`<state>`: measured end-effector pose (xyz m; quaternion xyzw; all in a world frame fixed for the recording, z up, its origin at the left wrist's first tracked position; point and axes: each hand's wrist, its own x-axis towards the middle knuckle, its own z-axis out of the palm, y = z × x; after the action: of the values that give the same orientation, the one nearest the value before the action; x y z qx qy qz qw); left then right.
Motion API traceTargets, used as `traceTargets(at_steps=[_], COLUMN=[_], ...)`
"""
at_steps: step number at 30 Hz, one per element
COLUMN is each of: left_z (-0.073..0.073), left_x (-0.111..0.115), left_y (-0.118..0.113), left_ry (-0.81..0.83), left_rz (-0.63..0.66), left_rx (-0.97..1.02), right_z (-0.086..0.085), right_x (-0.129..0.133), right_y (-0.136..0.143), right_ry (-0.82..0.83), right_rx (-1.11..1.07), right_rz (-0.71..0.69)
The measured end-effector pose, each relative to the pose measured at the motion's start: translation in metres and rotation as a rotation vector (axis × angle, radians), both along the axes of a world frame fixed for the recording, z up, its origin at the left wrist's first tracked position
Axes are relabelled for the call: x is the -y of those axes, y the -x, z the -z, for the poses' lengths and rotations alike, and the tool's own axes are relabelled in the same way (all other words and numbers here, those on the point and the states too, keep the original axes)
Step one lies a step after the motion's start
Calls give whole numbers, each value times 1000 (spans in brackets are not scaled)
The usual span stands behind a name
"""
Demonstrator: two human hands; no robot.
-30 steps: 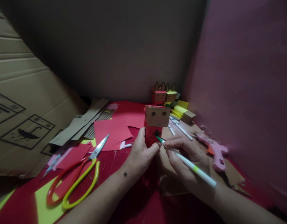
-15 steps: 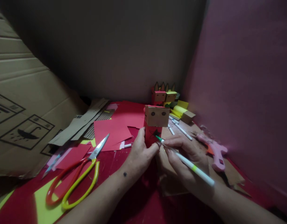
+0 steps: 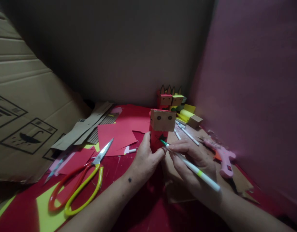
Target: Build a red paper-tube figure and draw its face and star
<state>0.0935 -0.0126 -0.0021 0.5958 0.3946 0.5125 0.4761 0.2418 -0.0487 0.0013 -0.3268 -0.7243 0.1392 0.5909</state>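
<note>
A red paper figure (image 3: 158, 137) with a brown cardboard head and two drawn eyes stands upright at the centre. My left hand (image 3: 145, 161) is wrapped round its lower part, thumb across the front. In my right hand (image 3: 190, 161) is a white marker (image 3: 201, 176) with a green tip, pinched between thumb and fingers. The tip touches or nearly touches a dark patch drawn on the red front. Behind are a finished-looking red figure (image 3: 166, 100) and a yellow figure (image 3: 177, 100), both with pointed ears.
Red-and-yellow scissors (image 3: 97, 161) lie open at the left beside red paper (image 3: 116, 137). A big cardboard box (image 3: 18, 96) rises at far left. On the right are a pink glue gun (image 3: 226, 162), white markers (image 3: 189, 135) and cardboard pieces (image 3: 240, 183).
The marker's back end has shifted very slightly left, with its tip near the same dark patch. My left hand keeps its hold on the figure.
</note>
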Motion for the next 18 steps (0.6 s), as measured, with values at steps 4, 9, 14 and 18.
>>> traceTargets(at_steps=[4,9,14,18], left_z=[-1,-1,-1,-1], left_x=[0,0,0,0], left_y=[0,0,-1,-1], left_ry=[-4,8,-19,-32], left_rz=[-4,14,-9,-18], left_rx=[-12,16,-18,-47], right_z=[0,2,-1,-3], right_x=[-1,-2,1,3], right_y=[0,-2,0,1], right_ry=[-2,1,-29,-14], right_rx=[1,19,7,-10], right_rz=[-9,2,29,29])
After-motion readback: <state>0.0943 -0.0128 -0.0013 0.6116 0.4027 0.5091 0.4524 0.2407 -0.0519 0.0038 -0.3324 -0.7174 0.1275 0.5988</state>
